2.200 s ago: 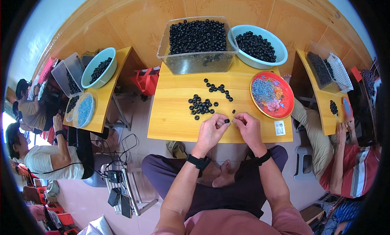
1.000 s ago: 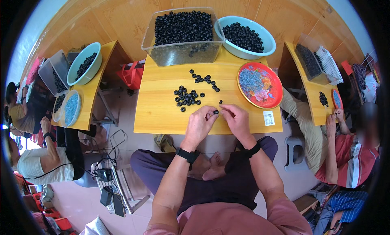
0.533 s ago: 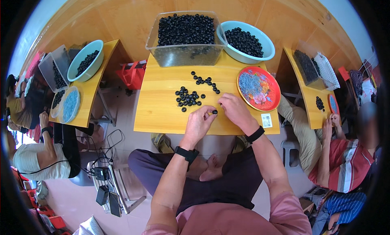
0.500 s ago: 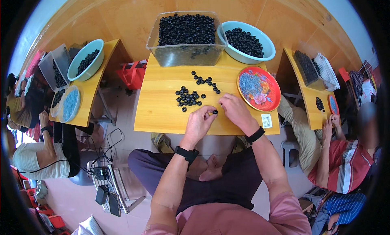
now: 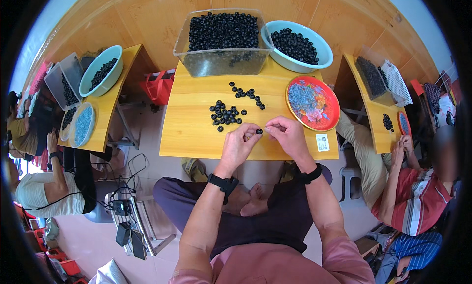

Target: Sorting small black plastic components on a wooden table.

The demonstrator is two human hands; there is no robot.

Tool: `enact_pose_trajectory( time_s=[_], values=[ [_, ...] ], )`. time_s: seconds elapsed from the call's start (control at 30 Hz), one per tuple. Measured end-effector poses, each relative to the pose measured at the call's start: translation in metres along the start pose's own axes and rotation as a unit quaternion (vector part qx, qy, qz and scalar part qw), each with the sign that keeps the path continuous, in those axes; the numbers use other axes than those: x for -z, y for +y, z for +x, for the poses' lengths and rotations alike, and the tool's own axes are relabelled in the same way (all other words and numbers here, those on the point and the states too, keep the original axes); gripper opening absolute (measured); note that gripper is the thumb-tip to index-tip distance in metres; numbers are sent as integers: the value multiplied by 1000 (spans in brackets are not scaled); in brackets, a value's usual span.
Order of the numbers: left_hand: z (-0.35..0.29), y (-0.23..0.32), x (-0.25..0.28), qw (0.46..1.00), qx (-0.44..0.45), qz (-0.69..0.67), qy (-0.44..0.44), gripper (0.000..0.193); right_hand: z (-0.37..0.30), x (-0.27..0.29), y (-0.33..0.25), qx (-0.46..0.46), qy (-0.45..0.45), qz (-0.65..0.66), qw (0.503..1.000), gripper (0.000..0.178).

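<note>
While left hand [image 5: 238,146] pinches black ring [image 5: 259,131], right hand [image 5: 290,138] grip unclear.

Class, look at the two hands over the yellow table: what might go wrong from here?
1. The small black ring, pinched in the left hand, might slip and roll off the table, whose front edge is close.
2. The left hand could knock the loose black rings lying just beyond it.
3. The right hand might bump the red tray to its right, spilling some blue-grey pieces.
</note>
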State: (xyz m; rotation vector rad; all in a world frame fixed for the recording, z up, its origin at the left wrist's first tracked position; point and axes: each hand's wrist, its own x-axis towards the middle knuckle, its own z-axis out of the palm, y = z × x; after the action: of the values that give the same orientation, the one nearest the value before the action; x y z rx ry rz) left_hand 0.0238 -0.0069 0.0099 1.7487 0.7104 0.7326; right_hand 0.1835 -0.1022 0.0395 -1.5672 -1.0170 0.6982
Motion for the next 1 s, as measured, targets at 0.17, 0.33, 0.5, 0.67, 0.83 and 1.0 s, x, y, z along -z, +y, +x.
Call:
enact_pose_trajectory(
  time_s=[0.17,0.33,0.5,0.67,0.83,1.0],
  values=[
    [0,1,0,1000,-2,-5,-4,20,-5,-4,0,6,8,-6,1000,13],
    [0,0,0,1000,1,3,-12,20,-8,-6,9,1,13,-2,1000,13],
    [-1,2,1,1000,-7,5,-9,22,-9,-5,11,-8,20,15,1000,13],
    [-2,4,3,1000,-8,18,-10,23,-11,-5,-3,118,27,-152,981,14],
    [-1,7,3,1000,7,24,-18,23,-10,-7,-4,164,30,-205,965,11],
    [0,5,3,1000,19,-15,-16,23,-8,-8,-6,185,31,-223,957,11]
  ],
)
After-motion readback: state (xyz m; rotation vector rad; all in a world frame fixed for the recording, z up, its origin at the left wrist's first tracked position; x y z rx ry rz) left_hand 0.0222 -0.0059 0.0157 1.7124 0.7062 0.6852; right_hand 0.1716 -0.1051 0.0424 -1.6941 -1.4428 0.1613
